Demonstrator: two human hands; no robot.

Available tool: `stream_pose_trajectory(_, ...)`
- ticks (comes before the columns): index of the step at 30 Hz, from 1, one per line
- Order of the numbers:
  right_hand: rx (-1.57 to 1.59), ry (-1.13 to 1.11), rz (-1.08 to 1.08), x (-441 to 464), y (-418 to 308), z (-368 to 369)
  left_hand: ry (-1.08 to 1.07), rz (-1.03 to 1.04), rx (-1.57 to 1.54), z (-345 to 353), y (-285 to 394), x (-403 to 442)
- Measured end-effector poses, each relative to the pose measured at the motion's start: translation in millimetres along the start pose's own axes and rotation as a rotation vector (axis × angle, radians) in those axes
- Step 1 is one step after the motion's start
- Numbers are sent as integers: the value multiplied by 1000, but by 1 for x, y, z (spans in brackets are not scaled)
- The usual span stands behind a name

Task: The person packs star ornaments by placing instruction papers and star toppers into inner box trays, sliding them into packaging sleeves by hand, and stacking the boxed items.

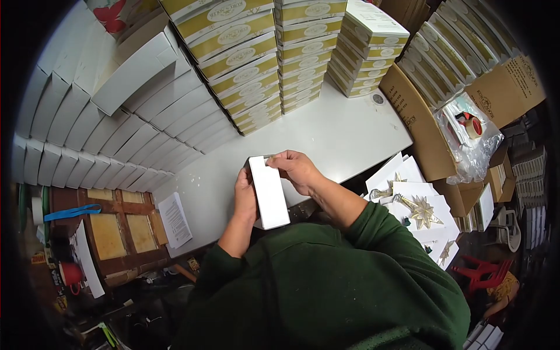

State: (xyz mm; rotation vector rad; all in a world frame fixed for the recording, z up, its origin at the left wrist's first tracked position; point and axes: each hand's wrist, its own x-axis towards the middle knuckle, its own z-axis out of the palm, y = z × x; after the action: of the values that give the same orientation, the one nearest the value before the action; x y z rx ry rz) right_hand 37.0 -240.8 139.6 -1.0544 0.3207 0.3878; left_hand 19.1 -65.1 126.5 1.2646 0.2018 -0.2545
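The left hand point(246, 198) is clamped around the left side of a narrow white cardboard box point(272, 201), steadying it just in front of the torso. The right hand point(296, 168) touches the box's far end, its fingers curled and fingertips drawn close together; whether they pinch the edge or only press on it cannot be told. The box's long axis runs from near to far, its far end leaning slightly left. The right hand is nearer that far end, while the left hand lies along the side.

Nearest is the person's dark green sweater point(344, 286). To the right, a gold star ornament point(423, 213) lies among white cards, with a red plastic chair point(484, 271) beyond them at the right. Left of the hands, a printed sheet point(175, 221) lies at the edge of the pale grey table point(356, 131). White boxes point(105, 131) are stacked high at the left. Farther off stand tall stacks of gold-and-white boxes point(239, 58); at far right, an open brown carton point(417, 116) holds more of them upright, beside a tape roll point(476, 127).
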Motion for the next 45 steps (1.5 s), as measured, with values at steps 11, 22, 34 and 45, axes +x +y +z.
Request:
stream_pose_trajectory(11, 24, 197, -177, -37, -5, 20, 35, 88, 44, 26, -12, -4)
stream_pose_trajectory(22, -346, 202, -430, -28, 1, 7, -129, -194, -508, 37, 28, -23)
stream_pose_trajectory(34, -284, 175, -176, -50, -9, 16, 81, 46, 297, 44, 28, -36)
stream_pose_trajectory(45, 273, 69, -188, -44, 13, 21, 117, 54, 169, 51, 26, -39)
